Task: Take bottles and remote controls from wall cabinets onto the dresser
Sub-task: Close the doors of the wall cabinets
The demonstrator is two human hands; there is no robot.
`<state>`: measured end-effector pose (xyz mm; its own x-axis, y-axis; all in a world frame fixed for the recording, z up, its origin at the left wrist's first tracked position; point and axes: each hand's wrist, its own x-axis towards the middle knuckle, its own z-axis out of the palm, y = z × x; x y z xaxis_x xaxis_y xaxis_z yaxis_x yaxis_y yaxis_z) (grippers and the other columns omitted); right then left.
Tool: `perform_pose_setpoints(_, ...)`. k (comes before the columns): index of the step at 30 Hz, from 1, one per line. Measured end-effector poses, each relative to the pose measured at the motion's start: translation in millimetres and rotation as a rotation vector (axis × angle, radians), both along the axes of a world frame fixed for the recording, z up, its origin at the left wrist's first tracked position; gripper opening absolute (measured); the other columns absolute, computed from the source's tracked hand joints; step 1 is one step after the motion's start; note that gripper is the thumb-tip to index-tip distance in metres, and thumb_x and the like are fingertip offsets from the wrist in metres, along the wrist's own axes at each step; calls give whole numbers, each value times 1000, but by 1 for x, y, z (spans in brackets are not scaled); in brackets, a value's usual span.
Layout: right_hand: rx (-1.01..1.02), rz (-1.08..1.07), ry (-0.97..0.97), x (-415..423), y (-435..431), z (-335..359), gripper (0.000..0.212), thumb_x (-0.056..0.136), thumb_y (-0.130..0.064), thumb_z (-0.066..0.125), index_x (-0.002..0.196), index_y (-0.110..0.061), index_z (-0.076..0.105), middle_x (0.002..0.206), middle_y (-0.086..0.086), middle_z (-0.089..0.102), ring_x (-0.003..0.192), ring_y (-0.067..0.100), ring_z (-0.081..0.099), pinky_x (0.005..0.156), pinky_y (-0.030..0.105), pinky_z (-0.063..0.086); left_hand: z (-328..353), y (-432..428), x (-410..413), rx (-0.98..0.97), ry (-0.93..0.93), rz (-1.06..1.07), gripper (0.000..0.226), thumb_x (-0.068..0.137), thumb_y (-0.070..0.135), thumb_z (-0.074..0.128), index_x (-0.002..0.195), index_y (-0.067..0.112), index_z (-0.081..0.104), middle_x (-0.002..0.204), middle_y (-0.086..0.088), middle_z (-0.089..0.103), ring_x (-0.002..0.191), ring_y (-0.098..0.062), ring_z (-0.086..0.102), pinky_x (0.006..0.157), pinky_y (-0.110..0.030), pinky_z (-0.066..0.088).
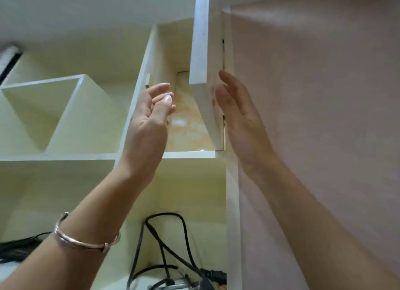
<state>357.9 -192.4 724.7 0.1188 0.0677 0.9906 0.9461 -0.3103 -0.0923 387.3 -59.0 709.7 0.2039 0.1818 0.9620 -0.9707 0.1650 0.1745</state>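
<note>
I look up at a white wall cabinet whose door (200, 41) stands ajar, seen edge-on. My left hand (149, 118) is raised in front of the open compartment (186, 121), fingers loosely curled and apart, holding nothing. My right hand (238, 114) is flat, fingers straight, beside the door's lower edge, close to or touching its inner face. No bottle or remote control shows in the compartment; its inside looks bare with a marbled back panel.
Open white shelf cubbies (43, 108) lie to the left. Below the compartment, a lower shelf holds tangled black cables and a plug (173, 253). A pinkish wood-grain cabinet panel (313, 95) fills the right side. A bangle (86, 240) rings my left wrist.
</note>
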Motion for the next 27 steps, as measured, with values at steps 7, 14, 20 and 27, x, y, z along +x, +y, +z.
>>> perform_pose_setpoints(7, -62, -128, 17, 24, 37, 12, 48, 79, -58, 53, 125, -49, 47, 140, -7, 45, 132, 18, 40, 111, 45, 35, 16, 36, -15, -30, -12, -243, 30, 95, 41, 36, 98, 24, 61, 85, 8, 69, 83, -8, 66, 82, -27, 51)
perform_pose_setpoints(14, -184, -604, 39, 57, 79, 13, 53, 84, -53, 52, 135, -46, 38, 152, -7, 26, 140, 19, 16, 114, 46, 20, 12, 77, 40, -78, 147, 64, 26, 89, 15, 58, 113, 19, 47, 118, -12, 62, 96, -17, 61, 87, -33, 51)
perform_pose_setpoints(20, -217, -719, 0, 79, 74, 17, 48, 85, -46, 55, 131, -37, 47, 148, -7, 33, 137, 17, 23, 111, 43, 25, 9, 94, 78, -23, 70, 433, 42, 88, 30, 59, 127, 19, 49, 126, -5, 59, 116, -21, 55, 101, -40, 47)
perform_pose_setpoints(27, -204, -898, 38, 102, 59, 14, 45, 86, -42, 53, 130, -33, 47, 144, -6, 34, 135, 17, 25, 111, 37, 22, 11, 95, 124, 52, 239, 467, 54, 91, 39, 51, 140, 22, 36, 140, -6, 46, 127, -22, 45, 103, -36, 39)
